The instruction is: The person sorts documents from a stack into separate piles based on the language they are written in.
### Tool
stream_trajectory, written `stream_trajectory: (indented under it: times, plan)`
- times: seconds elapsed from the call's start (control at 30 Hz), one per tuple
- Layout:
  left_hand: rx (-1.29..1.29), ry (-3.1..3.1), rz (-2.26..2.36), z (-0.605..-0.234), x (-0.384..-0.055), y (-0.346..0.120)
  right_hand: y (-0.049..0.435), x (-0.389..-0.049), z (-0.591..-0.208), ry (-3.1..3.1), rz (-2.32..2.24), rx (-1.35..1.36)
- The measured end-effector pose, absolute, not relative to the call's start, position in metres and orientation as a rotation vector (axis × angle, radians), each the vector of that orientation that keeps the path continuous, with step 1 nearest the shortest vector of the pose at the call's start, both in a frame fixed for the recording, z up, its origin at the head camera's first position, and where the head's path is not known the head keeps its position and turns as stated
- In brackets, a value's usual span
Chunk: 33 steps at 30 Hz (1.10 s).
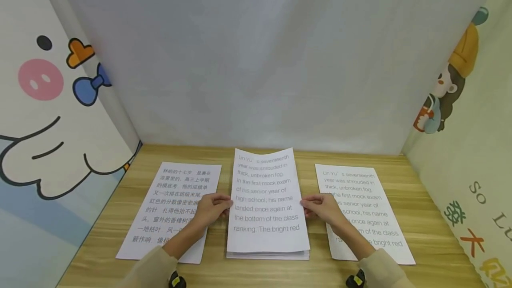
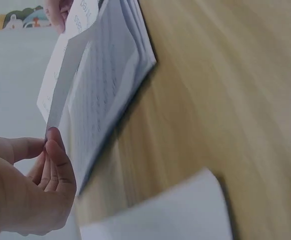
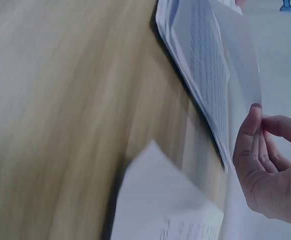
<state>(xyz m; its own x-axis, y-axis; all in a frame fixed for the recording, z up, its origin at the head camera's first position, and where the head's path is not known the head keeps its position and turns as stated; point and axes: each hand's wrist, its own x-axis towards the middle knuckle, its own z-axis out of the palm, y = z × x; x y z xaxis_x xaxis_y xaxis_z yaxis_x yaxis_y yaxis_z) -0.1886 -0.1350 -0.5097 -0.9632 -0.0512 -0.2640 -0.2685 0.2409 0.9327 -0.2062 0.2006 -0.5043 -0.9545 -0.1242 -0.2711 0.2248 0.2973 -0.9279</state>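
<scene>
Both hands hold one sheet of paper (image 1: 264, 194) with large English print, raised above a paper stack (image 1: 268, 256) in the middle of the table. My left hand (image 1: 214, 210) pinches its left edge between thumb and fingers. On the opposite edge, my right hand (image 1: 324, 208) pinches it the same way. In the left wrist view the sheet (image 2: 65, 82) bows upward, apart from the densely printed top page of the stack (image 2: 103, 80). From the right wrist, the sheet (image 3: 243, 55) also shows lifted off the pile (image 3: 198, 65).
A sheet with Chinese print (image 1: 160, 226) lies on the left, partly under the left forearm. Another English-printed sheet (image 1: 384, 234) lies on the right, partly covered by the right forearm. The wooden table (image 1: 100, 234) meets a pale backdrop (image 1: 264, 79) behind, with cartoon-printed panels at both sides.
</scene>
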Motion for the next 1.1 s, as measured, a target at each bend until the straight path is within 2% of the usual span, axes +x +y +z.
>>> stream_trajectory:
  times: [0.37, 0.7, 1.1]
  plan:
    - [-0.081, 2.243, 1.848, -0.508, -0.209, -0.079, 0.268, -0.204, -0.492, 2.371, -1.660, 0.161]
    - [-0.055, 2.136, 1.824, -0.499, -0.207, -0.031, 0.328, -0.200, -0.486, 2.363, -1.591, 0.122]
    - [0.057, 2.047, 1.852, -0.502, -0.206, 0.041, 0.399, -0.180, -0.486, 2.367, -1.535, 0.265]
